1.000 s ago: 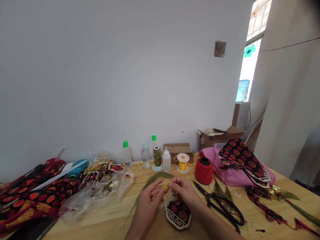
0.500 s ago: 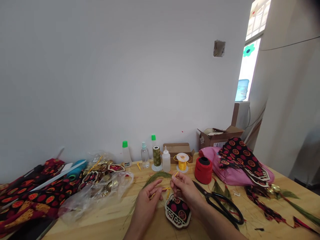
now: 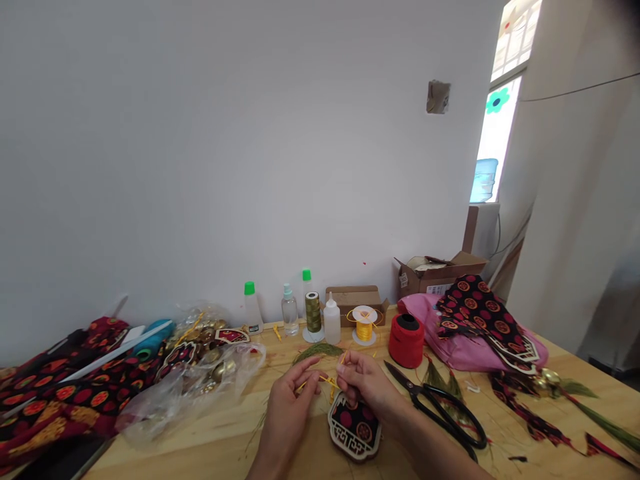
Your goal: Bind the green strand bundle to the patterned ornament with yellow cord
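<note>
My left hand (image 3: 289,407) and my right hand (image 3: 367,383) meet over the wooden table (image 3: 530,453), each pinching a thin yellow cord (image 3: 326,381) stretched between them. Under my right hand lies a flat wooden-framed ornament (image 3: 354,432) faced with black and red patterned cloth, and the cord runs down to its top. A green feather (image 3: 313,352) lies just behind my fingers.
Black scissors (image 3: 440,412) lie right of my hands, a red thread spool (image 3: 407,341) behind them. Bottles (image 3: 291,310), a green spool (image 3: 313,315) and a yellow cord reel (image 3: 365,325) line the wall. A plastic bag of trinkets (image 3: 200,380) and patterned fabric (image 3: 60,393) lie left; pink cloth (image 3: 467,350) right.
Both hands shifted slightly left and closer together while working the yellow cord; the right hand dropped from its raised pull and the ornament slid a little left.
</note>
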{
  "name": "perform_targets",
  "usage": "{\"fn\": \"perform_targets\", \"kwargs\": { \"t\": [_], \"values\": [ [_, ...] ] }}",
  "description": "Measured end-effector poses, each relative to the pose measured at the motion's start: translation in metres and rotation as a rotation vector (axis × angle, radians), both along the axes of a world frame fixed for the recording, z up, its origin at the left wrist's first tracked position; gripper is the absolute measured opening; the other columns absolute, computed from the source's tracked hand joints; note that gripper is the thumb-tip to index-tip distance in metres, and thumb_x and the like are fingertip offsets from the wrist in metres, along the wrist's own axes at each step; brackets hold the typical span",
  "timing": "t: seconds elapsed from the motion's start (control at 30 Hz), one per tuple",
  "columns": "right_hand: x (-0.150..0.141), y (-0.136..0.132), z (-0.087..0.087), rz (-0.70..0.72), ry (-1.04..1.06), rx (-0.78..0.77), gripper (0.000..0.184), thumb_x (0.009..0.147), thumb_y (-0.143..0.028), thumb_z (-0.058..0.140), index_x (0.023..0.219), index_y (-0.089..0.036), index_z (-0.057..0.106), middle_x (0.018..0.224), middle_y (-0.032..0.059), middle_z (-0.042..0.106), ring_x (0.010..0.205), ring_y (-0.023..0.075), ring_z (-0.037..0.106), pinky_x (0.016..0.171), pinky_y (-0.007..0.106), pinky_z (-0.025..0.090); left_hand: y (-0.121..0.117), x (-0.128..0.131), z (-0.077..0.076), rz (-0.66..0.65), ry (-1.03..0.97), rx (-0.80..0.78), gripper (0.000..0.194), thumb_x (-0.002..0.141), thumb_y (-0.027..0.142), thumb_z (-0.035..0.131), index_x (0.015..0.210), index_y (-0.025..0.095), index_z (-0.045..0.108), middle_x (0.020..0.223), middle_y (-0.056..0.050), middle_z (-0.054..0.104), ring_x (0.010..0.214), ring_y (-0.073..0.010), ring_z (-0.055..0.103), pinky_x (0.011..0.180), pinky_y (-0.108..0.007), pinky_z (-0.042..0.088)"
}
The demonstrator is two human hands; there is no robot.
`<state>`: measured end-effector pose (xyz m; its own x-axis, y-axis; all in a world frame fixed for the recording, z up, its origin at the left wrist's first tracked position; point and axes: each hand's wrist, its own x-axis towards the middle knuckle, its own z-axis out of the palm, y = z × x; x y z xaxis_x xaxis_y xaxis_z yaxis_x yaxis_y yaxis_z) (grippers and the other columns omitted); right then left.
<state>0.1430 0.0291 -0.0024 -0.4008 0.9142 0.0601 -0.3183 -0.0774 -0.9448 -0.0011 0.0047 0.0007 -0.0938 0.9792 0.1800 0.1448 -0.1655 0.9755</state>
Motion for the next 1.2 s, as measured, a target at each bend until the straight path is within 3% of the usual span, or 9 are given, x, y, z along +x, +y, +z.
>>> {"fn": "perform_targets", "kwargs": {
  "t": [0.17,0.33,0.57,0.8,1.2],
  "values": [
    [0.001,-0.001,0.005,0.022,0.057,0.018,0.029,0.062,-0.038,0.060,0.067,-0.017,0.041,0.044,-0.0085,0.047,0.033,0.0034,0.039,0.035,0.016,0.029,0.001,-0.001,0.001,0.008,0.054,-0.024,0.038,0.064,0.033,0.055,0.096,0.012,0.058,0.070,-0.005,0.068,0.065,-0.0179,0.059,0.063,-0.027,0.044],
    [0.004,0.002,0.006,-0.007,0.078,0.010,0.032,0.060,-0.040,0.063,0.067,-0.016,0.043,0.048,-0.0068,0.050,0.043,0.0068,0.050,0.044,0.017,0.034,-0.002,0.000,-0.001,-0.095,0.262,0.008,0.027,0.070,0.029,0.046,0.084,0.014,0.064,0.075,-0.006,0.067,0.074,-0.0195,0.058,0.067,-0.028,0.042],
    [0.002,0.004,0.002,-0.012,0.089,0.009,0.031,0.061,-0.040,0.063,0.067,-0.016,0.045,0.052,-0.0043,0.055,0.047,0.0078,0.053,0.047,0.018,0.037,-0.010,0.003,0.005,-0.176,0.427,0.056,0.024,0.067,0.016,0.038,0.061,0.017,0.061,0.056,0.000,0.059,0.055,-0.0155,0.051,0.052,-0.023,0.036],
    [0.003,0.006,0.000,-0.051,0.104,-0.013,0.032,0.059,-0.041,0.064,0.066,-0.016,0.045,0.055,-0.0027,0.057,0.050,0.0095,0.056,0.049,0.019,0.039,-0.011,0.007,0.006,-0.269,0.315,0.021,0.022,0.070,0.024,0.043,0.069,0.016,0.063,0.068,-0.002,0.064,0.067,-0.0174,0.056,0.059,-0.023,0.040],
    [0.006,0.005,0.004,-0.079,0.115,-0.048,0.033,0.060,-0.042,0.063,0.065,-0.015,0.045,0.056,-0.0027,0.056,0.046,0.0065,0.053,0.047,0.018,0.038,-0.012,0.012,0.005,-0.293,0.221,-0.009,0.031,0.071,0.037,0.045,0.073,0.017,0.068,0.067,-0.002,0.067,0.067,-0.0192,0.056,0.062,-0.026,0.042]
  ]
}}
